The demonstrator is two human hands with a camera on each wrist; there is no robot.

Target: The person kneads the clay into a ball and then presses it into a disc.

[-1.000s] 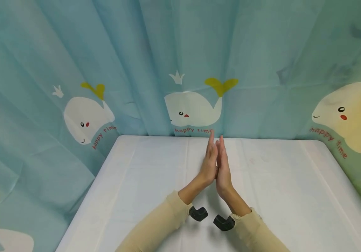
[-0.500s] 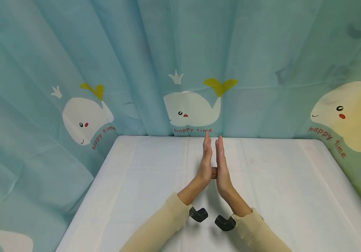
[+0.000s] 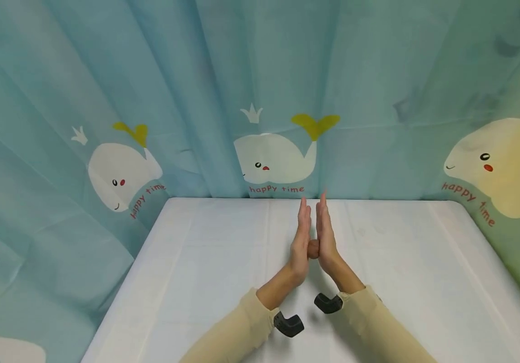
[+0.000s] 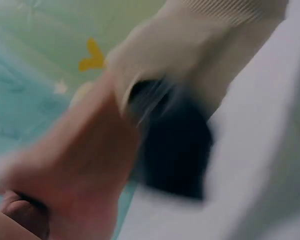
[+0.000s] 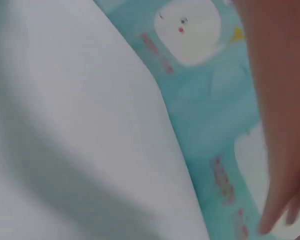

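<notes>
My left hand (image 3: 301,247) and right hand (image 3: 328,239) stand upright above the table, palms facing each other, fingers straight and pointing away from me. Between the palms sits a small, round brown lump (image 3: 313,248), touched on both sides near the heels of the hands. What it is made of cannot be told. In the left wrist view the brown lump (image 4: 27,217) shows at the lower left, partly covered, by the blurred right hand (image 4: 80,165). The right wrist view catches only a blurred bare hand (image 5: 280,110) along its right edge; no lump is visible there.
A white-covered table (image 3: 214,262) lies beneath the hands. Behind it and at its sides hangs a blue-green curtain (image 3: 187,101) printed with white whales. Black wrist devices (image 3: 289,325) stick out from both beige sleeves (image 3: 241,327).
My palms have slid against each other: the left has come back toward me, the right has gone forward. The lump, mostly hidden one second ago, now shows its round side between them.
</notes>
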